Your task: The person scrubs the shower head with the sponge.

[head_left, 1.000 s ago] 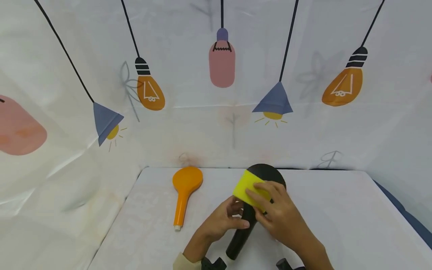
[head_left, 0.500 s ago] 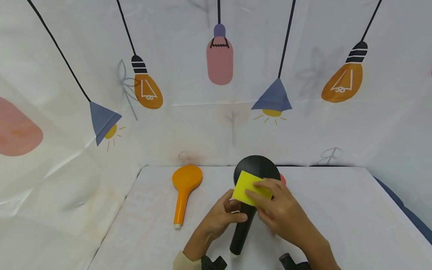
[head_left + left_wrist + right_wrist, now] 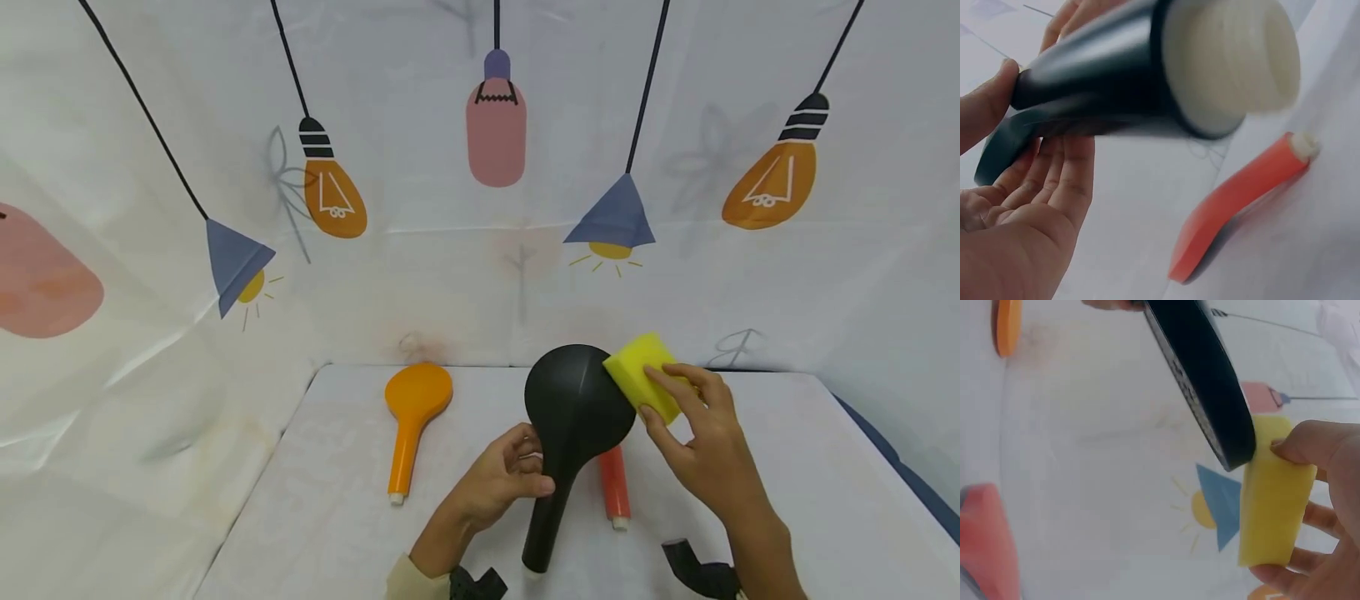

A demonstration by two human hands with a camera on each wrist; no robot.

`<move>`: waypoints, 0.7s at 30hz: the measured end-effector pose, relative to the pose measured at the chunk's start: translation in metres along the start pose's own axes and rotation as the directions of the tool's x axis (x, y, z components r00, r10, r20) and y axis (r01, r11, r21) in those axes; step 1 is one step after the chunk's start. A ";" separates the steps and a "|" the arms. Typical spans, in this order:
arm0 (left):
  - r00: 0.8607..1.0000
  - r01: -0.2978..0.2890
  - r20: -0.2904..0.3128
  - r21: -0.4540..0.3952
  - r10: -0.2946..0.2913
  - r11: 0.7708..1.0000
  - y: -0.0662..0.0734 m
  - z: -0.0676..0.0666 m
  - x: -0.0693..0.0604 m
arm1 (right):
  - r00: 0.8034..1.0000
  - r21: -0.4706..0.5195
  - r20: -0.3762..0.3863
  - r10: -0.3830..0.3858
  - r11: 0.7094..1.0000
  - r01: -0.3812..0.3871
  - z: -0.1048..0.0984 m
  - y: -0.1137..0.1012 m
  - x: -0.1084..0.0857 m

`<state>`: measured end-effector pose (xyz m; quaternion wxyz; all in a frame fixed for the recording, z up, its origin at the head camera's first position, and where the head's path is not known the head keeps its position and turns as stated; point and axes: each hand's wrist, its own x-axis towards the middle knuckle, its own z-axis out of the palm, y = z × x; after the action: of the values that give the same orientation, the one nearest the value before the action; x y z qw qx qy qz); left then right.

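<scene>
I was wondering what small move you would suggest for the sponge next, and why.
I'd probably wipe the black shower head along its rim with the yellow sponge: the right hand pinches the sponge, which appears to meet that rim, while the left hand holds the handle, likely steadying it.

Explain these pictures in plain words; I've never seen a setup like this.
No machine here: just a person working bare-handed. The wide view is filmed from the person's head, looking forward and down; each close view is filmed from one wrist. The left hand holds a black showerhead. The right hand holds a yellow sponge beside it; in the right wrist view, the sponge seems to touch its rim. On the white table lie an orange showerhead and a red showerhead, the red one partly hidden behind the black one in the wide view. The lamps are only pictures on the wall covering behind.
</scene>
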<state>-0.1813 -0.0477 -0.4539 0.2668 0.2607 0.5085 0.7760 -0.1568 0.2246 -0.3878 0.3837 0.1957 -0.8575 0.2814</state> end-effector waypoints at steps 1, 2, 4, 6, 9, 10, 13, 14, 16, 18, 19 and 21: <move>1.000 -0.001 0.001 -0.010 0.001 1.000 0.000 0.000 0.000 | 1.000 0.022 -0.006 0.004 1.000 -0.004 0.000 -0.001 0.000; 1.000 -0.002 0.004 -0.022 0.003 1.000 0.000 0.000 0.000 | 1.000 0.040 -0.009 0.009 0.999 -0.009 0.000 -0.001 0.000; 1.000 -0.009 0.006 -0.050 0.009 0.999 0.000 0.000 0.000 | 1.000 0.070 -0.029 0.008 0.998 -0.006 0.001 -0.004 0.000; 1.000 -0.017 0.006 -0.072 0.018 0.997 0.000 0.001 0.000 | 0.998 0.099 -0.060 0.006 0.995 0.000 0.003 -0.007 0.000; 1.000 -0.029 -0.002 -0.100 0.029 0.995 0.004 0.002 -0.001 | 0.995 0.128 -0.100 -0.006 0.992 0.019 0.007 -0.013 0.001; 0.999 -0.035 -0.007 -0.107 0.035 0.994 0.005 0.002 -0.001 | 0.994 0.133 -0.106 -0.010 0.991 0.024 0.009 -0.015 0.001; 0.999 -0.030 -0.035 -0.112 0.027 0.993 0.011 0.002 -0.002 | 0.994 0.127 -0.106 -0.030 0.991 0.043 0.014 -0.022 0.001; 0.999 -0.030 -0.045 -0.112 0.025 0.993 0.012 0.003 -0.002 | 0.994 0.122 -0.103 -0.038 0.991 0.051 0.016 -0.024 0.000; 0.998 -0.034 -0.064 -0.118 0.027 0.992 0.015 0.003 -0.003 | 0.994 0.109 -0.093 -0.052 0.992 0.062 0.019 -0.028 -0.001; 0.996 -0.035 -0.081 -0.125 0.025 0.992 0.017 0.003 -0.004 | 0.995 0.096 -0.075 -0.060 0.993 0.067 0.021 -0.032 -0.002; 0.996 -0.038 -0.089 -0.131 0.026 0.991 0.017 0.004 -0.005 | 0.996 0.089 -0.063 -0.062 0.994 0.067 0.022 -0.034 -0.003; 0.994 -0.049 -0.106 -0.150 0.033 0.988 0.018 0.004 -0.006 | 0.997 0.085 -0.043 -0.066 0.994 0.070 0.025 -0.038 -0.004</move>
<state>-0.1771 -0.0551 -0.4364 0.2431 0.2096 0.4556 0.8303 -0.1468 0.1804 -0.3917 0.4012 0.2356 -0.8295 0.3090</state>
